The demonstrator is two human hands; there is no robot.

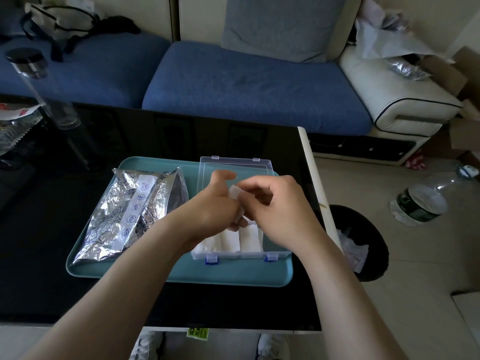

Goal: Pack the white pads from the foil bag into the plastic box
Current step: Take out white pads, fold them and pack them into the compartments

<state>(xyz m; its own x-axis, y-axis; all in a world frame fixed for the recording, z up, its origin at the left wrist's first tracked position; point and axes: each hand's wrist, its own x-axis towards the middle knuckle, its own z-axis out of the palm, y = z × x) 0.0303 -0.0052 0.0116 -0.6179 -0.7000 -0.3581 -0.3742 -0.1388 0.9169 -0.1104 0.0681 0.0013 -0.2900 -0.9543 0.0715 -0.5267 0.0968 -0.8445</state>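
Far left of my fingers, well apart: one tall clear jar (39, 81) with a black lid, upright on the black table (39, 255).

Just left of my fingers: one foil bag (130, 216), silver with blue line drawings and a white strip, lying flat on the teal tray (181, 274).

My left hand (218, 203): thumb raised, fingers curled under and around one white pad (235, 192), which I hold above the box.

Under my fingers: one plastic box (241, 255), clear with blue clasps on the near wall, sitting on the right half of the tray. Its lid (233, 165) is thrown open on the far side of my fingers. Inside, below and nearer than my fingertips, packed pads (250, 240) stand in a row; my hands hide the rest of the box.

My right hand (283, 211): fingers bent, tips pinching the same white pad from the right, meeting my left hand.

Right of my fingers, past the table edge: one black bin (368, 229) on the floor, with crumpled white material inside.

Farther right: one plastic water bottle (420, 203), lying on its side on the floor.
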